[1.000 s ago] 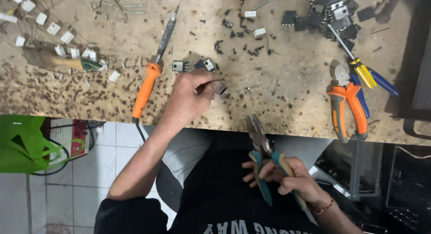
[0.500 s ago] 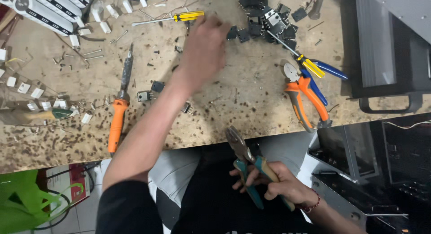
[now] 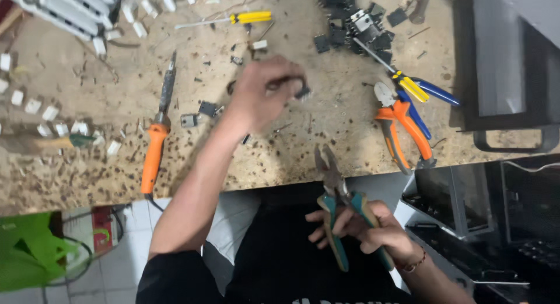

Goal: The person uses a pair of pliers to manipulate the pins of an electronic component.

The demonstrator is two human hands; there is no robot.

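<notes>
Orange-handled soldering iron lying near the bench front edge. Left hand mid-bench, pinching a small dark component. Right hand off the front edge, closed around green-handled pliers. Orange-handled pliers toward the right edge.

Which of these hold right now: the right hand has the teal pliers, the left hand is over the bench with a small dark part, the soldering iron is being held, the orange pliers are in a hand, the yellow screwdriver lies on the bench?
1. The right hand grips the teal-handled pliers. True.
2. The left hand is over the workbench, holding a small dark part. True.
3. The orange-handled soldering iron is being held. False: it lies on the bench, untouched.
4. The orange pliers are in a hand. False: they lie on the bench.
5. The yellow screwdriver lies on the bench. True.
</notes>
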